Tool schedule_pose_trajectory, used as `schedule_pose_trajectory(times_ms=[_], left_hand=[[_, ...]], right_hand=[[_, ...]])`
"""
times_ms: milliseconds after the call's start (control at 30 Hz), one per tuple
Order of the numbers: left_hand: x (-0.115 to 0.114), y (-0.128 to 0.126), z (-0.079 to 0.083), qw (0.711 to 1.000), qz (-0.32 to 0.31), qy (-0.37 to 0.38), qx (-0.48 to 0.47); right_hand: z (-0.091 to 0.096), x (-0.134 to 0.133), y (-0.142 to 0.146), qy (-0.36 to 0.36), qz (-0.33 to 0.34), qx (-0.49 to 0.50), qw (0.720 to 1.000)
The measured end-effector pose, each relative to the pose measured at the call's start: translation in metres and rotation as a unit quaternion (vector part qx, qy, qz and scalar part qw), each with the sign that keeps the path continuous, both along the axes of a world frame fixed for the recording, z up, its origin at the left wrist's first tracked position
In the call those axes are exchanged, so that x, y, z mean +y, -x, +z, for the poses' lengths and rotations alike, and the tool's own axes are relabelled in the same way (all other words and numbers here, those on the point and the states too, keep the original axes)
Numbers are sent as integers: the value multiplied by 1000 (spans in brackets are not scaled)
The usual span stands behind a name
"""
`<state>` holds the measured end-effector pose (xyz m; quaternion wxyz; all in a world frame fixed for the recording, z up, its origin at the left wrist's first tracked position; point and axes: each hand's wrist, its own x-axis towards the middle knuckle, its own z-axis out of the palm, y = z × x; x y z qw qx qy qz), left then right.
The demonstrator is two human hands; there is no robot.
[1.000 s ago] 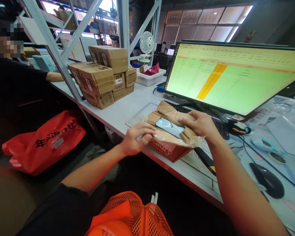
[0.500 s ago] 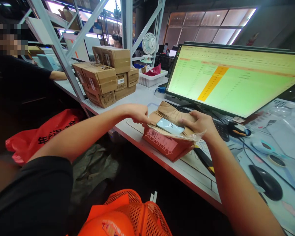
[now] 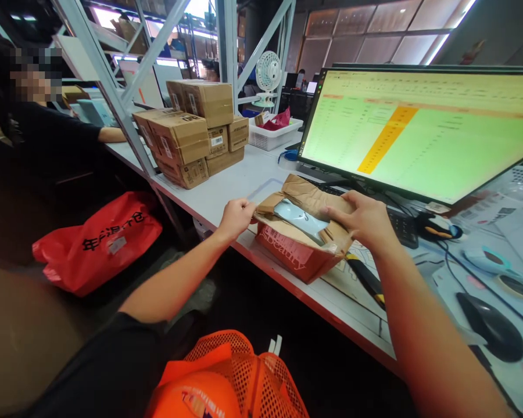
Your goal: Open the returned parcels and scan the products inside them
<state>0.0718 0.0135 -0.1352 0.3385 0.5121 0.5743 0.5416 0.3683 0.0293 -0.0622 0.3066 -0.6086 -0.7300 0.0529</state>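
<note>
An open red cardboard box (image 3: pixel 294 255) with brown flaps sits at the near edge of the white table (image 3: pixel 239 186). Inside it lies a pale blue item (image 3: pixel 300 219) among brown packing paper. My left hand (image 3: pixel 235 216) pinches the box's left flap, fingers closed. My right hand (image 3: pixel 364 222) presses the right flap and brown paper down, fingers curled over them.
A large monitor (image 3: pixel 422 130) and keyboard stand behind the box. Stacked brown cartons (image 3: pixel 192 136), a white basket (image 3: pixel 272 136) and a fan (image 3: pixel 268 72) lie beyond. A black mouse (image 3: pixel 490 325) and tape rolls sit right. A red bag (image 3: pixel 98 244) lies below; another person (image 3: pixel 47 128) sits left.
My left hand came off the clear tape over the box's top, swung out to the left and now pinches the left flap. The right hand stayed on the right flap.
</note>
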Motion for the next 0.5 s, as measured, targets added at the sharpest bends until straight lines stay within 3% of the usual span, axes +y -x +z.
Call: schedule_pose_trajectory(times_ms=[167, 300, 367, 433, 500], left_hand=[[-18, -25, -45, 999, 42, -20, 12], [-27, -25, -61, 993, 54, -61, 89], [-29, -15, -54, 967, 94, -130, 196], [-30, -1, -35, 915, 134, -237, 299], [-31, 10, -4, 865, 72, -331, 371]], right_hand=[[0, -4, 0, -18, -21, -3, 1000], [1, -7, 3, -21, -20, -3, 1000], [1, -7, 4, -19, -23, 5, 1000], [2, -6, 6, -8, -30, 10, 999], [2, -6, 7, 2, -40, 13, 999]])
